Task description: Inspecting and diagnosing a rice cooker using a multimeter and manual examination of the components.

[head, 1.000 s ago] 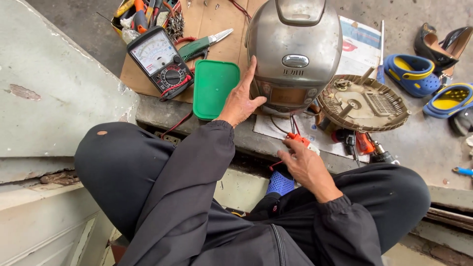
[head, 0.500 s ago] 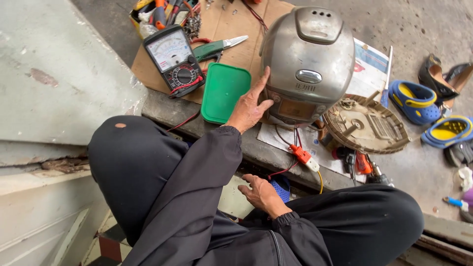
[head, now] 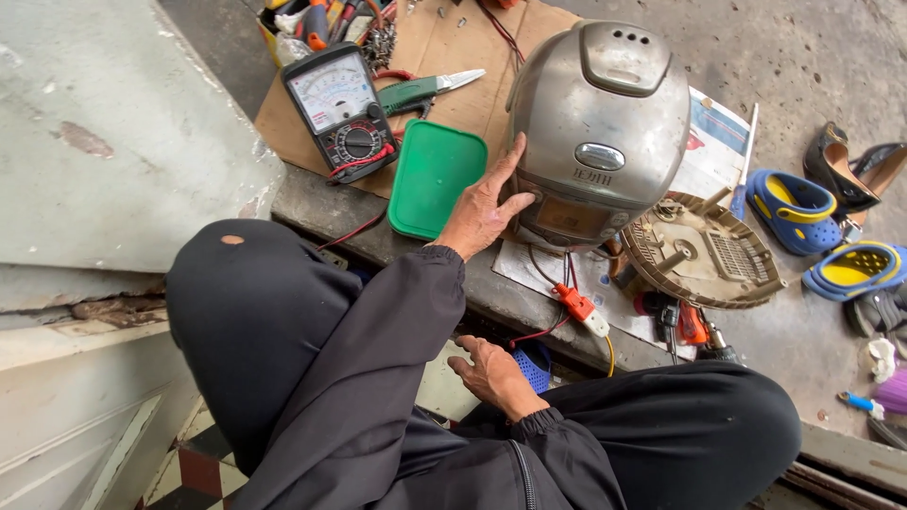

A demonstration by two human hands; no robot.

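Right hand (head: 493, 373) low between knees, below ledge; fingers loosely spread, holding nothing.
Orange plug (head: 573, 302) with red leads hangs free off ledge edge, near right hand, untouched.
Left hand (head: 484, 210) flat against cooker (head: 600, 123) front-left side, fingers apart, steadying, no clamp.
Cooker upright on paper on ledge; detached base plate (head: 701, 253) just beside it.
Green lid (head: 436, 178), meter (head: 340, 111), cutters (head: 425, 90) on cardboard beyond.
Judgement: cooker open for electrical check, braced stage. Next move calls for free hand taking up plug or leads.

Silver rice cooker (head: 605, 123) stands upright on paper, lid shut; apparently its base is removed.
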